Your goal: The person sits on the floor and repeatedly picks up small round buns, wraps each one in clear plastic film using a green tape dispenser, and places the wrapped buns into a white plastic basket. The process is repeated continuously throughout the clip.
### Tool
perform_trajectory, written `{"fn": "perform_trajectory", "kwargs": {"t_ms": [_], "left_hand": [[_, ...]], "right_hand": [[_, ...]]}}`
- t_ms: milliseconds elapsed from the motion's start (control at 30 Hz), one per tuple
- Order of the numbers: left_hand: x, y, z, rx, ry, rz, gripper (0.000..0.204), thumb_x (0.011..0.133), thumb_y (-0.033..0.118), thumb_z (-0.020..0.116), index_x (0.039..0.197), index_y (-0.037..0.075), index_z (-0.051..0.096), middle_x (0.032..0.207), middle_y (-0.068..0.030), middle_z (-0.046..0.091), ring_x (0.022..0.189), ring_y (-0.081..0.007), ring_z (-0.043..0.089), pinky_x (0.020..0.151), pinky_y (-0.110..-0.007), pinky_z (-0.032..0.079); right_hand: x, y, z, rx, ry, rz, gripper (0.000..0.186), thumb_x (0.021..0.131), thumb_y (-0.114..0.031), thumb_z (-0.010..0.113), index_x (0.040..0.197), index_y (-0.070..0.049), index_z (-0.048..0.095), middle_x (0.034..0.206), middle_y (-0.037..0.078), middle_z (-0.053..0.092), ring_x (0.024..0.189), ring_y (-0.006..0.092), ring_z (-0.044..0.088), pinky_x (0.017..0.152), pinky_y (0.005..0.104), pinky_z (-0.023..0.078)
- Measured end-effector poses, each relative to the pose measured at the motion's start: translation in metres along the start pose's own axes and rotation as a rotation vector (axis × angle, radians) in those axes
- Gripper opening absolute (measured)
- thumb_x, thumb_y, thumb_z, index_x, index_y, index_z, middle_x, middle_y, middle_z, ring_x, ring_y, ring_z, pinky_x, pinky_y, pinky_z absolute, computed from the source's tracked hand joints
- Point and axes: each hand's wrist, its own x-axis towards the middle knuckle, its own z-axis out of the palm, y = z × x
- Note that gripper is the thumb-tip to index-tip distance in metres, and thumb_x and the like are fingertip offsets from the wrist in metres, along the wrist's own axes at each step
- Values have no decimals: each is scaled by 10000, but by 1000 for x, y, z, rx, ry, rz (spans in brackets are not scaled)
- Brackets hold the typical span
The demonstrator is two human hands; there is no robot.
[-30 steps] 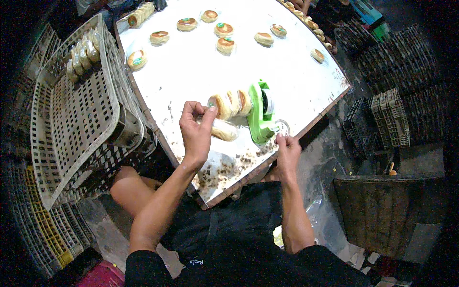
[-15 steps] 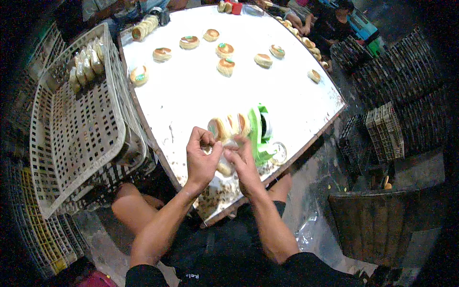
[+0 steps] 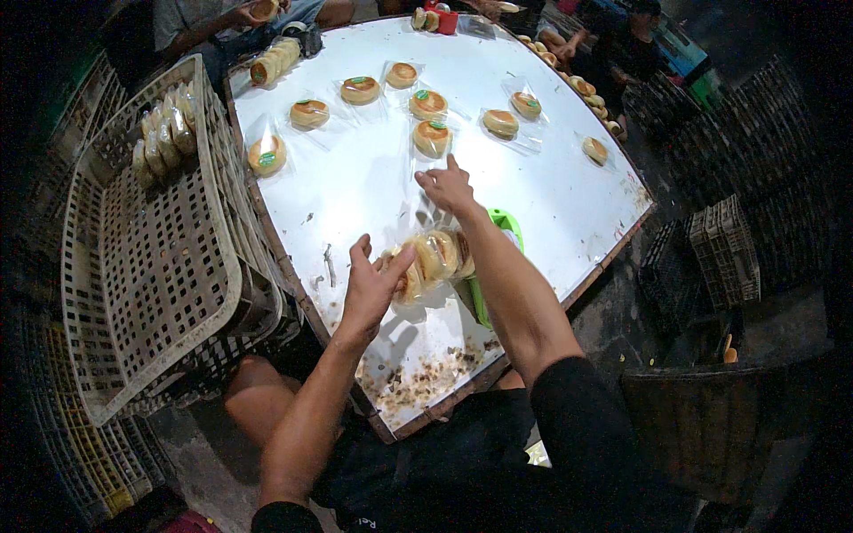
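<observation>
My left hand (image 3: 373, 289) has its index finger raised and thumb apart, at the left end of a row of bagged buns (image 3: 437, 259) near the table's front. My right hand (image 3: 449, 191) stretches forward, fingers apart, just short of a bagged bun (image 3: 433, 139) with a small green label. A green tape dispenser (image 3: 505, 220) stands behind my right forearm, mostly hidden. More single buns in clear bags, such as one at the left (image 3: 267, 155), lie spread over the white table (image 3: 577, 213).
Stacked plastic crates (image 3: 151, 266) with bagged buns stand at my left. Dark crates (image 3: 720, 258) are stacked at the right. Co-workers (image 3: 635, 44) sit around the far side, near a pile of buns (image 3: 582, 87), a bagged row (image 3: 275, 62) and a red container (image 3: 447, 22).
My right hand has moved from the dispenser, past my left hand, and forward toward the single buns. The bagged row now lies tilted between left hand and dispenser.
</observation>
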Motion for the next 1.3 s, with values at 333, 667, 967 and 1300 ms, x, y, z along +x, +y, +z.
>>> {"fn": "perform_trajectory", "kwargs": {"t_ms": [333,667,967,1300], "left_hand": [[-6,24,-4,90,127,441,834,820,64,737,1454,-63,211,1312,-264,541,1102,-313,618,929,-377,516],[-38,29,4,49,31,266,408,1045,356,467,1250,3,454,1091,-128,573,1038,-204,573,922,-332,474],[-94,44,18,-8,91,575,306,1051,236,488,892,6,614,794,-18,609,737,-113,604,689,-291,534],[-92,22,25,151,199,1357,541,979,249,594,1375,2,322,1357,-233,391,1294,-353,378,1081,-472,338]], "right_hand": [[-178,-94,-100,691,196,-655,306,934,-195,605,1175,-6,604,1166,206,600,1131,378,555,1001,441,423],[-240,-43,-81,941,37,-206,211,987,-194,583,1043,3,633,994,87,655,912,163,606,806,313,499],[-267,-33,-112,1289,299,-160,146,1025,-158,532,1003,-21,579,943,95,665,886,180,642,850,332,520],[-287,-68,-121,1700,207,-56,139,1070,-215,402,1112,-83,405,987,205,689,914,282,686,859,390,554]]}}
